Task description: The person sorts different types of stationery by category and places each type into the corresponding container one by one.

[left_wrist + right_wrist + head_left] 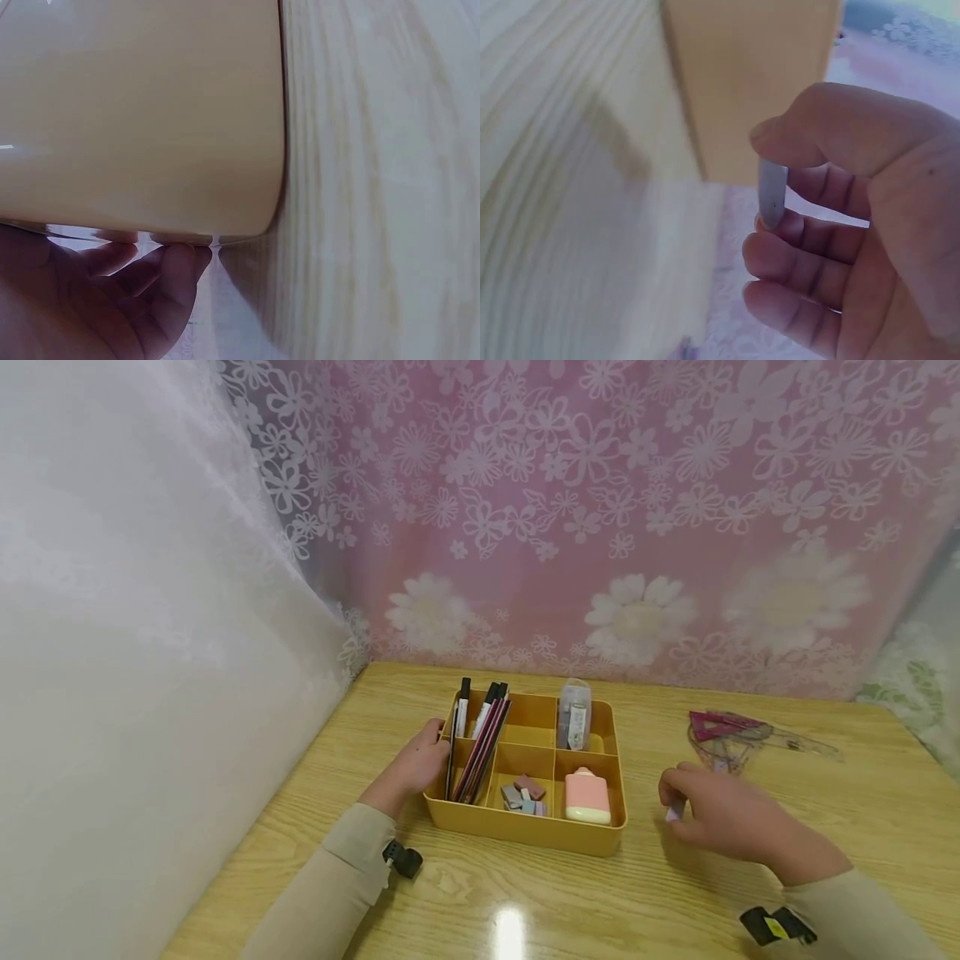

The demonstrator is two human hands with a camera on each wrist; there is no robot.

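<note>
A yellow divided desk organizer [525, 835] stands on the wooden table. At its left side is my left hand [416, 764], its fingertips [176, 270] touching the outer wall. To the right of the organizer, my right hand [720, 810] pinches a small pale lavender eraser [772, 195] between thumb and finger, above the table. Inside the organizer, the front middle compartment has several small erasers [531, 787]. A pink and cream bottle [587, 795] lies in the front right one. Dark pencils [480, 752] and black-capped markers [462, 706] lean in the left compartments.
A clear case [575, 714] stands in the back right compartment. Beyond my right hand, pink and clear rulers [727, 727] lie on the table [300, 827]. A pink flowered curtain [525, 527] hangs behind, and a white sheet [150, 610] is at the left.
</note>
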